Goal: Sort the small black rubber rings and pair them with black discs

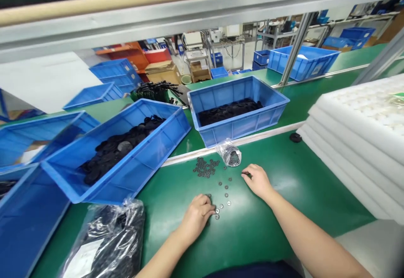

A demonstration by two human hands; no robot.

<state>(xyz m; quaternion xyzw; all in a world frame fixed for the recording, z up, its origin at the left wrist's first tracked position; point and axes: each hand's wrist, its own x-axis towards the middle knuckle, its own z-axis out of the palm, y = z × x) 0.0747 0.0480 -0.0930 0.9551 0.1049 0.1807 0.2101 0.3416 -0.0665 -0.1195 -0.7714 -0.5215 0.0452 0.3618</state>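
Small rings [226,194]: loose between my hands on green table [252,238]; pile [202,169] beside clear bag [227,146].
Left hand [196,215]: fingertips bunched at rings, can't tell grip.
Right hand [259,181]: pinching small dark piece [244,173].
Handling: light fingertips probably limit scatter.

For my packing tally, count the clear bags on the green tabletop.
2: a large bag at the lower left, a small bag by the middle blue bin. Others may be hidden.
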